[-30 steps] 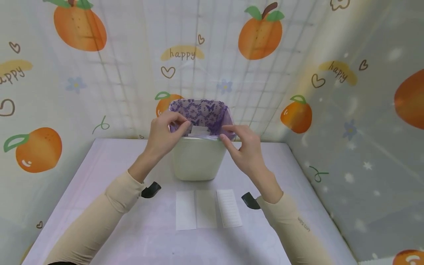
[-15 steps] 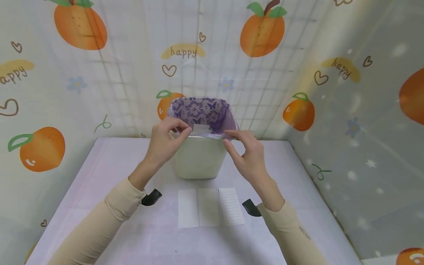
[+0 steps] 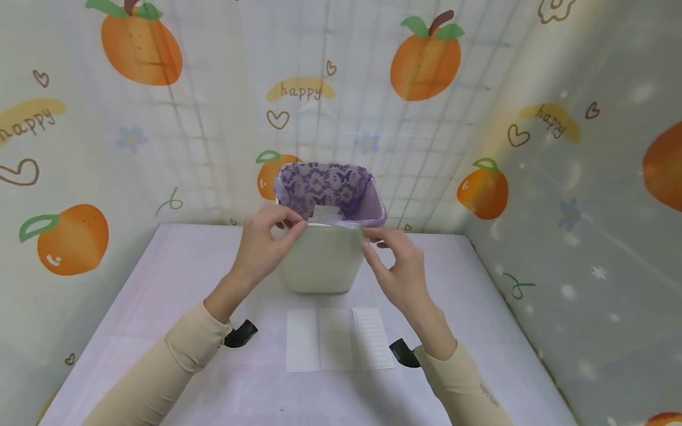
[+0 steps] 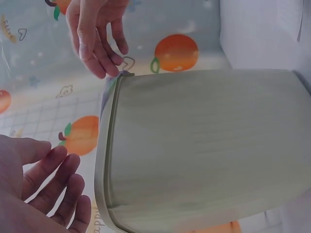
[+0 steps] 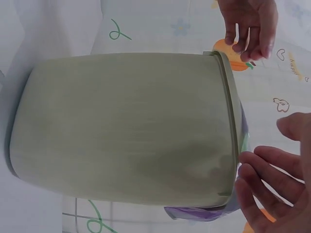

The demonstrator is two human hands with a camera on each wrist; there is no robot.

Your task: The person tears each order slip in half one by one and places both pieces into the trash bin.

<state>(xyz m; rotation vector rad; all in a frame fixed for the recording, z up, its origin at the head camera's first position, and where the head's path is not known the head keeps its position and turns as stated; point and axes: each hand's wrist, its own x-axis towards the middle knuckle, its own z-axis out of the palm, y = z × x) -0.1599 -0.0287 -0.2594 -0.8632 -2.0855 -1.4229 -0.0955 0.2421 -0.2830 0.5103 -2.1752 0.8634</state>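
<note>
A pale green trash bin (image 3: 322, 260) stands upright near the back of the table. Its purple patterned trash bag (image 3: 325, 186) lines the inside, folded over the right side of the rim. White paper (image 3: 326, 213) shows inside. My left hand (image 3: 264, 239) is at the front left of the rim, fingers loosely bent; in the left wrist view a small gap parts them from the bin. At the front right corner, my right hand (image 3: 399, 263) has its fingertips by the bag's edge, thumb apart from them, as the right wrist view shows.
Three pale paper strips (image 3: 335, 340) lie side by side on the table (image 3: 202, 384) in front of the bin; the rightmost is lined. Behind and beside the table hangs a curtain (image 3: 224, 118) printed with oranges. A dark mount sticks out at each sleeve cuff.
My right hand has come away from the bag's right edge and dropped slightly. The bag now lies over the right corner of the rim. My left hand has shifted a little lower.
</note>
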